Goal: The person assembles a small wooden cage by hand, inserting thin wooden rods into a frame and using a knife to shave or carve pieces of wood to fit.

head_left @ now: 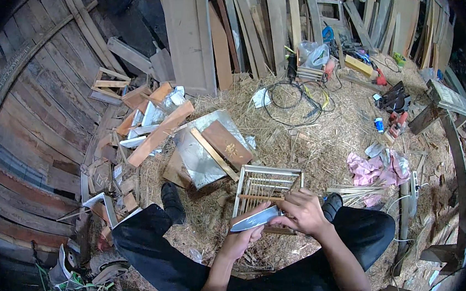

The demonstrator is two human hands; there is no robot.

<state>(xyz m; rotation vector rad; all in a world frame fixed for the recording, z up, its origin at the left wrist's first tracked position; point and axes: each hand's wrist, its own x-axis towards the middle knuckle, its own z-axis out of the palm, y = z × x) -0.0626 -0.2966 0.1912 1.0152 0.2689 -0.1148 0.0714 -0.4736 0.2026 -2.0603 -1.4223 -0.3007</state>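
My right hand [302, 211] is closed round the handle of a knife, its wide grey blade [256, 219] pointing left. Behind and under that blade, my left hand [242, 239] has its fingers curled; the blade hides what they hold, if anything. Just beyond both hands, between my feet, stands a small slatted wooden frame [271, 171] like a cage, with thin bars. A brownish stick [256, 197] crosses it close to my fingers; whether a hand touches it I cannot tell.
Wood shavings cover the ground. Ahead lie a brown board [225, 142], a metal sheet [210, 172] and wood offcuts [162, 132]. Coiled cables [288, 117] lie farther off. Right are a pink cloth [372, 170], thin strips [355, 191] and a wooden bench [454, 101].
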